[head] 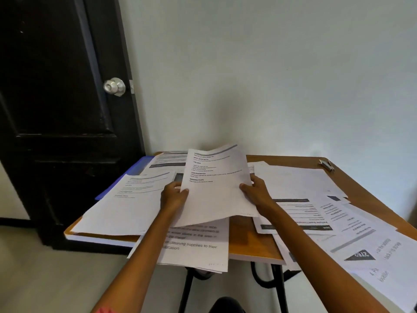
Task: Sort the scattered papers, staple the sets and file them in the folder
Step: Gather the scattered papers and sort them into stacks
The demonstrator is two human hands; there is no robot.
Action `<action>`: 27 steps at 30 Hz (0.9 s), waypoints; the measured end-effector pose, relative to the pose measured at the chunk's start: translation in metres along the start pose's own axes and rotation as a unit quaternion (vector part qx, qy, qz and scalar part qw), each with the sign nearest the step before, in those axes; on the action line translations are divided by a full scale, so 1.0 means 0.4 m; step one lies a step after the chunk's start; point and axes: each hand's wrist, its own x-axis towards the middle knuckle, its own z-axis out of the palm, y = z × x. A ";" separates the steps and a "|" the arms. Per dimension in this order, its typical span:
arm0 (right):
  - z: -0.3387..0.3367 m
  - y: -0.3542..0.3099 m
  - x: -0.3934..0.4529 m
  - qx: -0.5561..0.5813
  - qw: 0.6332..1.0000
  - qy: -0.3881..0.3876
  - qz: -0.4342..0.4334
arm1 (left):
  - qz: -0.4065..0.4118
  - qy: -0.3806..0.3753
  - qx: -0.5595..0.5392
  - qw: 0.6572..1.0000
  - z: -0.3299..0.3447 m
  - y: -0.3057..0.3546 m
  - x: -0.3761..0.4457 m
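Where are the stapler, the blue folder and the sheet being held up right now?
stapler (326, 165), head view, middle of its body at the table's far right corner.
blue folder (135, 168), head view, bare blue cover beside the papers.
held sheet (216, 186), head view, its printed face between both hands.

Scattered papers (126, 206) hide most of the blue folder (135, 169).

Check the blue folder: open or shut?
Cannot tell: the blue folder lies flat on the table's far left, mostly buried under papers.
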 end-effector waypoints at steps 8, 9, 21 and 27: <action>0.302 -0.062 0.021 0.001 0.999 -0.030 0.021 | 0.011 0.130 0.254 0.958 -0.254 -0.068 0.067; 0.340 -0.060 0.021 -0.020 0.998 -0.048 0.026 | -0.006 0.141 0.297 0.944 -0.281 -0.082 0.076; 0.512 -0.040 0.046 -0.190 0.976 -0.078 -0.072 | -0.042 0.155 0.499 0.851 -0.394 -0.199 0.158; 0.387 -0.050 0.064 -0.213 0.967 -0.072 -0.119 | 0.026 0.133 0.480 0.867 -0.282 -0.147 0.191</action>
